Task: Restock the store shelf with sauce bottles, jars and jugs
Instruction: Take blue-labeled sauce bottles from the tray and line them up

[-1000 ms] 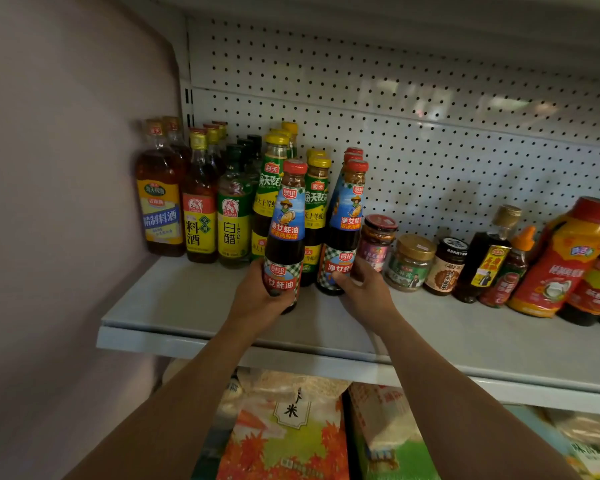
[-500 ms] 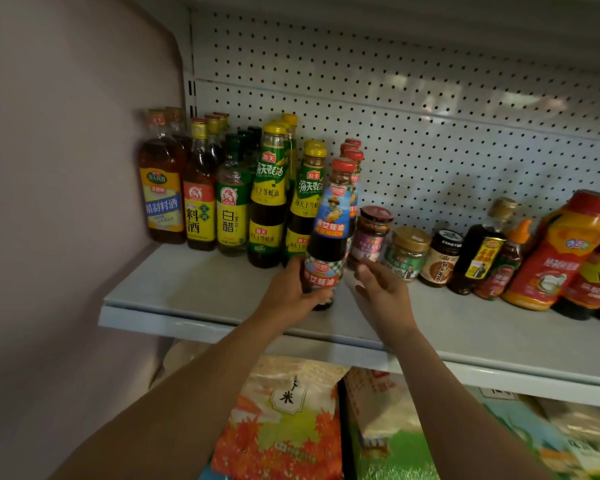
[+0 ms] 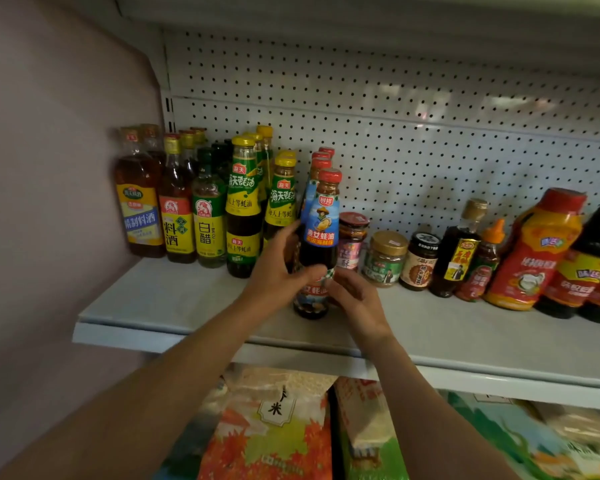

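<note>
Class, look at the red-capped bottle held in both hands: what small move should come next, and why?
Probably push the bottle straight back until it closes up behind its red-capped row. The left hand and right hand both grip its lower half, it stands well forward of the other front bottles, and bare shelf lies around its base.
</note>
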